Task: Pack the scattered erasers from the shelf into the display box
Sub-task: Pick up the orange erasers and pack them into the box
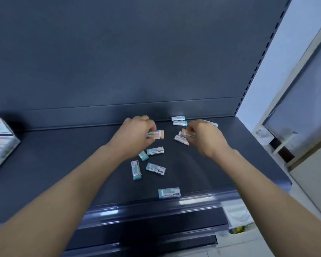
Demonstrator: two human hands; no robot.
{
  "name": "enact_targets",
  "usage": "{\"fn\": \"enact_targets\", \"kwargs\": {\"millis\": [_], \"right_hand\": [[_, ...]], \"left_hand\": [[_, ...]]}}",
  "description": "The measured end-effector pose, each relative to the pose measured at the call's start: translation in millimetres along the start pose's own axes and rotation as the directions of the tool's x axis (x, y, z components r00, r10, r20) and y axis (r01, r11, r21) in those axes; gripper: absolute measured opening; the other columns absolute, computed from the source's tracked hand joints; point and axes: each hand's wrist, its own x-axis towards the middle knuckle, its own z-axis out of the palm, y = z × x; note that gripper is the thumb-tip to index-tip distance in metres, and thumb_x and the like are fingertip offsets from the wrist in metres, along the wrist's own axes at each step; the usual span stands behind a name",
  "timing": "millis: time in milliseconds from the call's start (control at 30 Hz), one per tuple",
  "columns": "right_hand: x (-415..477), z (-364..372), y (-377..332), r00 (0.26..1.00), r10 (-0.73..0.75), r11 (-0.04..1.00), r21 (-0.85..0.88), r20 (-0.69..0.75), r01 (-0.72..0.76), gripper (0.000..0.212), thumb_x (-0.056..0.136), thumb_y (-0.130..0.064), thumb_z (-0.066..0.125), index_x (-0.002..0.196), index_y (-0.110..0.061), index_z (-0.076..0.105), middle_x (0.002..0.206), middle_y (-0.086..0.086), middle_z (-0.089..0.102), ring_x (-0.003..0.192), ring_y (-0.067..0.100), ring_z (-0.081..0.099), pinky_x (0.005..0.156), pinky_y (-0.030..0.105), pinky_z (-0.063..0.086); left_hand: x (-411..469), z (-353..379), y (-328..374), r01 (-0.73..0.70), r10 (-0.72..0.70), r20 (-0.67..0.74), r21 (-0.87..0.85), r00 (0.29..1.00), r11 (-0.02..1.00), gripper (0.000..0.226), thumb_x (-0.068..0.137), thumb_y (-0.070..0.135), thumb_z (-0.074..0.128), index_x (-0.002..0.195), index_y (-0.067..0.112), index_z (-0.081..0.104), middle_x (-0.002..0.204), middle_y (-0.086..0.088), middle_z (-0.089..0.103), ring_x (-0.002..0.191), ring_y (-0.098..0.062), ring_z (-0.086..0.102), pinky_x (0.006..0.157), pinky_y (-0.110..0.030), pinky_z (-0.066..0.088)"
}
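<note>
The erasers lie scattered on the dark shelf point(63, 164), all of them well apart from the display box point(0, 141), which stands at the person's far left. Two of them are in hand. The first orange eraser point(157, 134) is pinched by the left hand point(137, 134). The fingers are curled close round one end of it, and its orange end points away from the box. The second orange eraser point(188, 133) is farther from the box and is held by the right hand point(205, 140), whose fingers are also bent narrow round it. I cannot tell whether either one is lifted off the shelf or only gripped where it lies.

A third orange eraser point(182, 140) lies loose, touching or almost touching the right fingertips. The teal erasers point(155, 151) form a small group somewhat nearer to the box than that. A pair of teal erasers point(178, 118) lies about as far from the box as the right hand, and a lone teal eraser point(169, 193) lies by itself toward the person.

I judge this to be the gathering step, with many pieces not yet collected. The next move calls for a firm hold and a long sideways carry to the box. There, each piece must be turned to fit the rows; how full the box is, the blur hides.
</note>
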Motion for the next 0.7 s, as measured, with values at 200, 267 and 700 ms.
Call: {"fn": "enact_targets", "kwargs": {"millis": [200, 267, 700], "right_hand": [[16.3, -9.5, -76.6, 0.976, -0.199, 0.98, 0.015, -0.091, 0.201, 0.017, 0.09, -0.017, 0.055, 0.105, -0.009, 0.058, 0.109, 0.012, 0.059, 0.101, 0.034, 0.055, 0.077, 0.036, 0.044], [18.8, -8.1, -105.5, 0.963, -0.246, 0.968, 0.019, -0.11, 0.25, 0.015, 0.091, -0.017, 0.055, 0.104, -0.01, 0.058, 0.108, 0.011, 0.058, 0.1, 0.033, 0.054, 0.074, 0.034, 0.041], [27.1, 40.1, -367.3, 0.897, -0.396, 0.91, 0.047, -0.197, 0.413, 0.015, 0.093, -0.018, 0.052, 0.106, -0.011, 0.055, 0.105, 0.005, 0.054, 0.098, 0.025, 0.051, 0.068, 0.03, 0.039]], "left_hand": [[-45.0, -39.2, -44.1, 0.119, -0.114, -0.12, 0.037, 0.986, 0.992, 0.015, 0.085, 0.02, 0.058, 0.099, 0.015, 0.06, 0.097, -0.002, 0.057, 0.094, -0.022, 0.052, 0.087, -0.034, 0.036], [-61.4, -49.3, -62.7, 0.162, -0.155, -0.159, 0.03, 0.975, 0.986, 0.014, 0.085, 0.018, 0.058, 0.098, 0.015, 0.061, 0.095, -0.002, 0.057, 0.092, -0.023, 0.052, 0.085, -0.033, 0.034], [-199.0, -131.2, -268.6, 0.298, -0.294, -0.256, -0.026, 0.921, 0.954, 0.011, 0.082, 0.015, 0.065, 0.092, 0.013, 0.063, 0.091, -0.001, 0.058, 0.084, -0.021, 0.052, 0.081, -0.033, 0.037]]}}
